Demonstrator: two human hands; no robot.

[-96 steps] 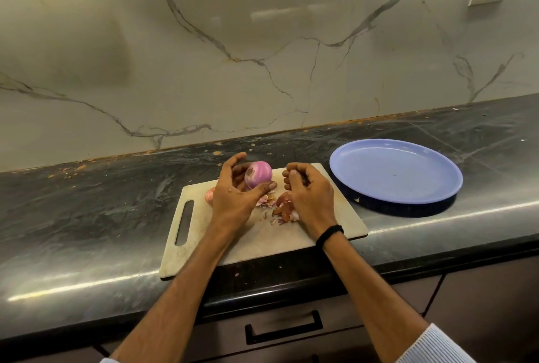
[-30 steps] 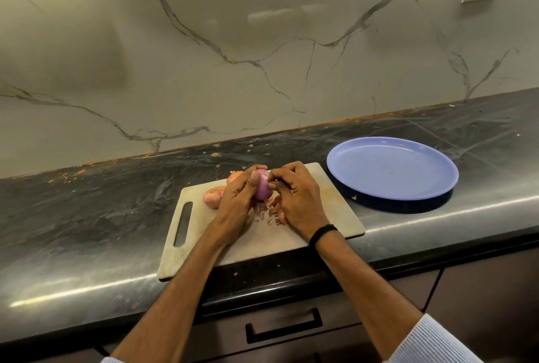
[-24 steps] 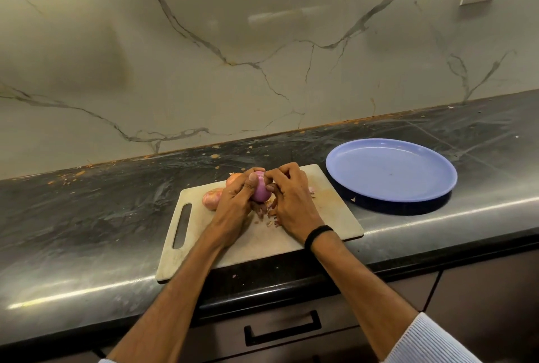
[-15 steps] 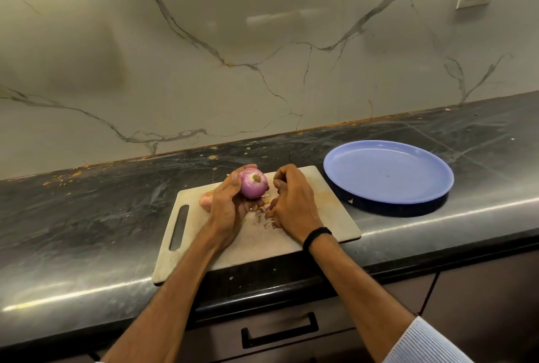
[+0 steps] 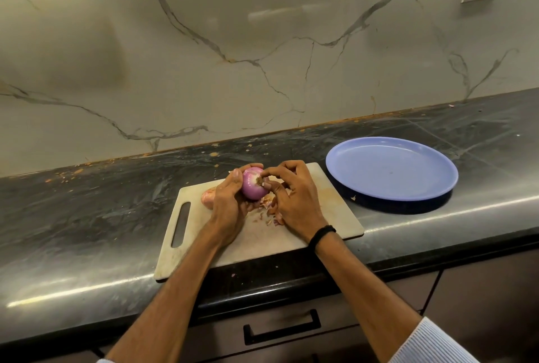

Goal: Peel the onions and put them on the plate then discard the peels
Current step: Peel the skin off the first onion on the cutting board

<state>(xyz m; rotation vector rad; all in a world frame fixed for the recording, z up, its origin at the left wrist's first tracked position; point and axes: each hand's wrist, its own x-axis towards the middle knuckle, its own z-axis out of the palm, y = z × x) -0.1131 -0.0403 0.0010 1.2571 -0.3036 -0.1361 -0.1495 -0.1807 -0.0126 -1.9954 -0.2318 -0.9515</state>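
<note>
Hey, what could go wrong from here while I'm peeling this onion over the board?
The onion, gripped by the left hand while the right hand picks at its root end, might slip and roll off the cutting board. Loose peels under the hands could scatter onto the counter.

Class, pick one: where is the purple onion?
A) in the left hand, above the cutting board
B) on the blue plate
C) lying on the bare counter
A: the left hand grips the purple onion above the cutting board; the blue plate has no onion on it.
</note>
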